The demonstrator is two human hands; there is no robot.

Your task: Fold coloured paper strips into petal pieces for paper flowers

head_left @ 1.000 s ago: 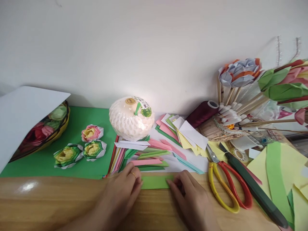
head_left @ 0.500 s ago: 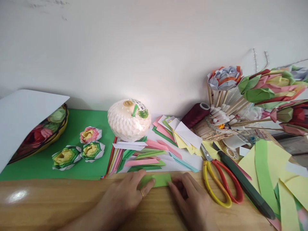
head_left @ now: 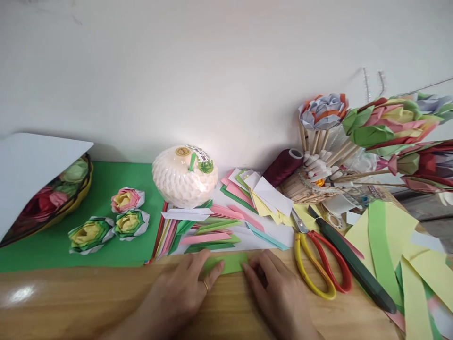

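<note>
Pressing green strip [head_left: 233,263] short of desk's [head_left: 78,302] far edge with left hand [head_left: 182,285], touching end with right hand [head_left: 278,288], unable to tell either grip.

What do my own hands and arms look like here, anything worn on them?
Your left hand wears a slim gold-coloured ring. Your right hand shows none, though its fingers are partly hidden. Neither is gloved, and no sleeves show.
</note>
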